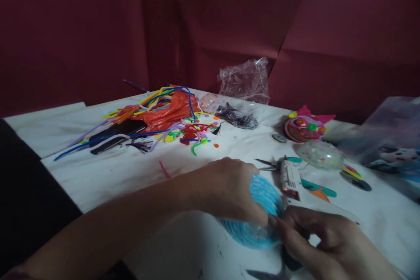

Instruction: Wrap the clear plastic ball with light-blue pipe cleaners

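Note:
A round ball [256, 238] wound in light blue cord shows below and between my hands, with a clear patch near its lower side. My left hand [229, 188] curls over the top of the ball and grips it. At the ball's right edge, my right hand [324, 236] has thumb and finger pinched close to the left fingertips. Whatever lies in that pinch is hidden and blurred. Just beyond the ball lies a white glue gun [290, 179], with the dark blades of a pair of scissors [267, 164] beside it.
Pipe cleaners [157, 100] spill from a red plastic bag [173, 111] at the back left, by a black phone [114, 138]. A clear bag [244, 81] stands behind. To the right sit a decorated pink ball [305, 127], a clear ball [323, 156] and a plastic package [393, 140].

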Available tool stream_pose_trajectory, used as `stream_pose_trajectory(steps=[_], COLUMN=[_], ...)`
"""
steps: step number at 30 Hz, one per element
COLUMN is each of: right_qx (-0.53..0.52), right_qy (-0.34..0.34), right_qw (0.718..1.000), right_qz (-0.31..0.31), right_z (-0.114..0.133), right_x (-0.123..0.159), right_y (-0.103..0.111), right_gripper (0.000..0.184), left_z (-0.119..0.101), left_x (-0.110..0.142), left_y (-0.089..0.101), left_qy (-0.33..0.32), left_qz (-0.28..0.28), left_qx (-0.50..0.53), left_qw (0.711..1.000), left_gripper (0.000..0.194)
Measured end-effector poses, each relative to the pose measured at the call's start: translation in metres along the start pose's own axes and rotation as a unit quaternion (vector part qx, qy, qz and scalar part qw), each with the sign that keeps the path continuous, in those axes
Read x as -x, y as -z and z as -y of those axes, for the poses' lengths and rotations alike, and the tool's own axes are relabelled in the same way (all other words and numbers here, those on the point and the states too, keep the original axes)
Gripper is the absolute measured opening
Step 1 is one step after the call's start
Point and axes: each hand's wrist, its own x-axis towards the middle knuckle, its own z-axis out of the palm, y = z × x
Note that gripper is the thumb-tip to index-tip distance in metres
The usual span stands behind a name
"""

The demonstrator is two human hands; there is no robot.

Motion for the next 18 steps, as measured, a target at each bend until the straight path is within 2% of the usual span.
stream_pose_trajectory(steps=[6,10,18], right_qx=[-0.095,-0.137,-0.154], right_qy=[-0.076,-0.112,-0.121], right_qw=[0.993,0.983,0.980], right_qz=[-0.011,-0.043,-0.042], right_z=[-0.001,0.011,0.020], right_x=[-0.002,-0.003,-0.004], right_y=[-0.003,-0.001,0.003], right_gripper=[0.044,0.042,0.041], left_z=[0.003,0.004,0.004], left_x=[0.001,0.000,-0.004], left_y=[0.006,0.008,0.004], left_qy=[0.002,0.000,-0.010], left_qz=[0.045,0.053,0.034], left_qx=[0.073,0.075,0.046], left_qw=[0.996,0.996,0.998], left_gripper=[0.019,0.020,0.026])
